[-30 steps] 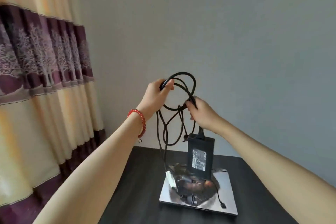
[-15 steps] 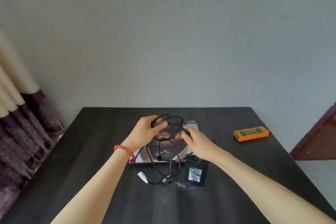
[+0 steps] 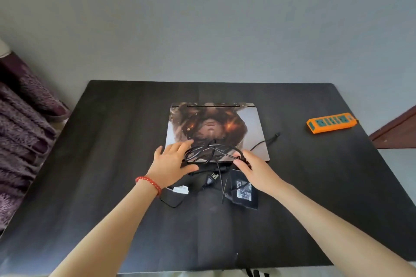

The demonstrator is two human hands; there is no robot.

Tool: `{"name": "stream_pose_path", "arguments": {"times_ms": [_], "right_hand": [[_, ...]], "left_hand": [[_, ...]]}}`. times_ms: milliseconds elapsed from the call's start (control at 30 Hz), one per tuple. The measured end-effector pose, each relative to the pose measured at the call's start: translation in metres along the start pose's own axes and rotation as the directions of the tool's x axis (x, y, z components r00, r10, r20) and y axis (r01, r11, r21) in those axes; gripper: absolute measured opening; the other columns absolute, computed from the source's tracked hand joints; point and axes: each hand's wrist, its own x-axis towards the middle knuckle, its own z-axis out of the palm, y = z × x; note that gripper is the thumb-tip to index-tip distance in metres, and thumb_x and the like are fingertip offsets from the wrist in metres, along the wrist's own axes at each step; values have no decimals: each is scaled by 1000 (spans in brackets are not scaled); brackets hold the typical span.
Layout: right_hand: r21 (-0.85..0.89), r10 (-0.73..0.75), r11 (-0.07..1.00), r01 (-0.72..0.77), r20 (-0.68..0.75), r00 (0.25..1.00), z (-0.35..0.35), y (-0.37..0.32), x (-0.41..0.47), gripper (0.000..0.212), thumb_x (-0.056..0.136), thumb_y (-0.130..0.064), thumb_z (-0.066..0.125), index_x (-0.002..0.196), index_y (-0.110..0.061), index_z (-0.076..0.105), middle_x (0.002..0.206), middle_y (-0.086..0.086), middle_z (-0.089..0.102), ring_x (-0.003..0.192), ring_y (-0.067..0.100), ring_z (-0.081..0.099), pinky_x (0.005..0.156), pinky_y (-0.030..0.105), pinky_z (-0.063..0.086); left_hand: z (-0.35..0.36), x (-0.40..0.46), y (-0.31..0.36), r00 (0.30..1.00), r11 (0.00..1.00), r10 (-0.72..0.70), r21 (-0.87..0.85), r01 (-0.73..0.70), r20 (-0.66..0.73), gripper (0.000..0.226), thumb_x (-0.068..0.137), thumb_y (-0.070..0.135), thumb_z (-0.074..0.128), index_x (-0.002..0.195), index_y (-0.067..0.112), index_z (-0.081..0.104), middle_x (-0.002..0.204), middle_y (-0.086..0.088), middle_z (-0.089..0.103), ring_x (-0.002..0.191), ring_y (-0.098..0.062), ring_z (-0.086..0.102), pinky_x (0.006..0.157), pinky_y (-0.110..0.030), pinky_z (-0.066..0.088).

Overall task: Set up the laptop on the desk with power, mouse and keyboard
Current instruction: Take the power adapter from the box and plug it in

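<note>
A closed laptop [image 3: 252, 123] with a picture on its lid lies flat in the middle of the dark desk [image 3: 112, 141]. A tangled black power cable [image 3: 209, 150] lies across the lid's near edge. Its black power brick [image 3: 244, 189] rests on the desk just in front, with the wall plug [image 3: 211, 179] to its left. The thin connector end [image 3: 276, 135] trails off to the laptop's right. My left hand [image 3: 173, 162] lies beside the cable bundle with fingers spread. My right hand [image 3: 254, 168] pinches a cable loop at the lid's near right corner.
An orange power strip [image 3: 331, 122] sits at the desk's far right. A purple curtain [image 3: 22, 119] hangs by the desk's left side. A brown door [image 3: 398, 132] shows at the right. A grey wall stands behind the desk.
Both hands lowered the cable and brick from the air onto the laptop and desk. My left hand let go and spread its fingers. The view tilted down.
</note>
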Motion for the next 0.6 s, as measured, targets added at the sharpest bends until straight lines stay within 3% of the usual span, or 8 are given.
{"name": "stream_pose_path", "arguments": {"times_ms": [67,167,233,400,500,600], "right_hand": [[-67,65,996,-63,38,997,0,6,11,21,98,-34,37,110,-20,46,93,-12,56,88,16,58,69,26,41],[-156,168,975,-160,42,985,-8,19,29,26,99,-33,33,101,-10,43,87,8,61,85,33,57,63,37,39],[-145,231,964,-223,42,972,-16,33,35,29,99,-32,33,100,-6,46,93,16,61,88,34,57,71,38,41],[-72,419,907,-414,65,906,-36,97,16,21,98,-32,36,88,-15,45,87,2,53,79,17,51,71,29,37],[61,566,818,-571,87,820,-41,142,-3,18,96,-27,42,89,-12,49,81,4,52,80,21,52,73,36,45],[202,681,691,-694,142,719,-48,170,-16,16,93,-16,48,80,-8,53,72,10,56,67,22,56,61,34,52]], "left_hand": [[4,4,-1,990,996,82,-52,-77,111,88,77,64,51,145,35,3,154,7,16,141,-19,17,114,-51,17],[9,18,10,977,981,178,-97,-168,114,74,86,61,35,144,35,-2,156,10,8,144,-16,9,114,-48,22],[15,28,25,973,979,179,-120,-163,142,60,93,51,26,145,32,3,156,11,10,142,-14,15,113,-46,25],[51,53,73,979,987,137,-104,-122,151,45,98,40,23,141,30,27,145,8,40,130,-17,36,105,-40,25],[79,66,104,959,979,191,-107,-172,208,43,98,34,23,138,22,33,123,0,59,120,-22,47,102,-38,28],[100,81,125,918,957,289,-92,-275,272,44,98,33,27,138,17,37,124,-3,58,119,-23,47,101,-35,34]]}}
